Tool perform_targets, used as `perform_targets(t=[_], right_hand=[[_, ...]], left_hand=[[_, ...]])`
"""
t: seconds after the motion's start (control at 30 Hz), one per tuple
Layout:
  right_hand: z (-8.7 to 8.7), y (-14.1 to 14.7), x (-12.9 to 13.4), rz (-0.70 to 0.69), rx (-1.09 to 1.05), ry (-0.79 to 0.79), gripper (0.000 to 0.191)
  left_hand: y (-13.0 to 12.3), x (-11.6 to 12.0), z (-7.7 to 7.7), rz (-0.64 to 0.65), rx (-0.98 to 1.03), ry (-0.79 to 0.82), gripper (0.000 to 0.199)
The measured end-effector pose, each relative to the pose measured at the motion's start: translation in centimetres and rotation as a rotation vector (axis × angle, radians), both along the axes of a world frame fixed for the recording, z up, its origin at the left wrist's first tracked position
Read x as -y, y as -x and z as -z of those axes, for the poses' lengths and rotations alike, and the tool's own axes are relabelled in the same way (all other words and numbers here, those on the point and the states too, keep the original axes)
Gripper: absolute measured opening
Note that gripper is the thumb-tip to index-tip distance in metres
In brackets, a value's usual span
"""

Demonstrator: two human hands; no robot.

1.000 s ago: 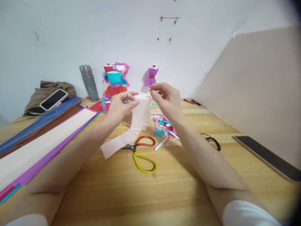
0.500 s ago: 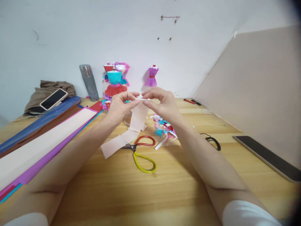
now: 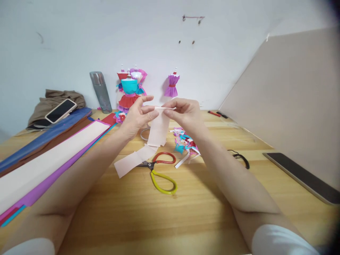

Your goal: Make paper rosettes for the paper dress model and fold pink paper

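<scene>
A pale pink crepe paper strip (image 3: 158,131) hangs from between my hands, its top edge folded narrowly over. My right hand (image 3: 184,109) is closed, pinching the fold between thumb and fingers. At the strip's upper left corner, my left hand (image 3: 138,117) holds the paper between thumb and a finger, with its index finger raised. The strip's lower end trails onto the table towards the left. Scissors (image 3: 162,191) with one red and one yellow handle lie below, their blades partly beneath the paper.
Colourful paper scraps (image 3: 184,141) lie beside my right forearm. Small dress forms (image 3: 129,86) stand at the wall near a bottle (image 3: 101,92). Long paper sheets (image 3: 61,152) and a phone (image 3: 61,110) are at left. A dark tablet-like slab (image 3: 300,177) and black cord (image 3: 243,161) lie right.
My left index finger has lifted off the paper's top edge. The right hand has closed on the fold, which now shows past its fingertips.
</scene>
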State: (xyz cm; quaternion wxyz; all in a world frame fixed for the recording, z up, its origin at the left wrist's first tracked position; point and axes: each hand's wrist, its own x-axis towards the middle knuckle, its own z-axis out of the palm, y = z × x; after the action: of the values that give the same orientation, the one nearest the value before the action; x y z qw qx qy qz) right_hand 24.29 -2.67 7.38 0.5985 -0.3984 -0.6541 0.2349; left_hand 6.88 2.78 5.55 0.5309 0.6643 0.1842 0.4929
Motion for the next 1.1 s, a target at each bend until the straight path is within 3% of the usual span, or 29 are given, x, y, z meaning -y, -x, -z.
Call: perform_targets(t=[0.07,0.17,0.3,0.43,0.6,0.77,0.93,1.1], right_hand=[[-0.2,0.2,0.2,-0.009,-0.027,0.002,0.015],[-0.4,0.7,0.7,-0.081,-0.085,-0.006,0.017],[-0.7,0.8,1.2,-0.161,-0.156,-0.009,0.019],[-1.0,0.1,1.0,-0.108,-0.226,0.011,0.026],[-1.4,-1.6,0.0,-0.043,-0.335,0.053,0.032],[-1.2,-2.9,-1.0,0.0,-0.398,0.063,0.031],[-1.0,-4.4,-1.8,0.054,-0.428,0.047,0.027],[-0.9,-6.3,-2.6,0.079,-0.398,0.009,0.027]], left_hand=[[0.2,-0.5,0.3,0.099,-0.088,0.024,0.076],[0.4,-0.9,1.2,0.238,-0.237,0.046,0.068],[0.4,-0.7,2.2,0.379,-0.293,0.115,0.059],[0.6,0.0,2.3,0.514,-0.347,0.126,0.048],[0.7,1.1,1.8,0.643,-0.361,0.264,0.048],[0.5,2.1,2.1,0.572,-0.359,0.266,0.049],[0.5,1.8,2.5,0.657,-0.397,0.395,0.035],[0.4,1.2,2.4,0.611,-0.38,0.384,0.032]])
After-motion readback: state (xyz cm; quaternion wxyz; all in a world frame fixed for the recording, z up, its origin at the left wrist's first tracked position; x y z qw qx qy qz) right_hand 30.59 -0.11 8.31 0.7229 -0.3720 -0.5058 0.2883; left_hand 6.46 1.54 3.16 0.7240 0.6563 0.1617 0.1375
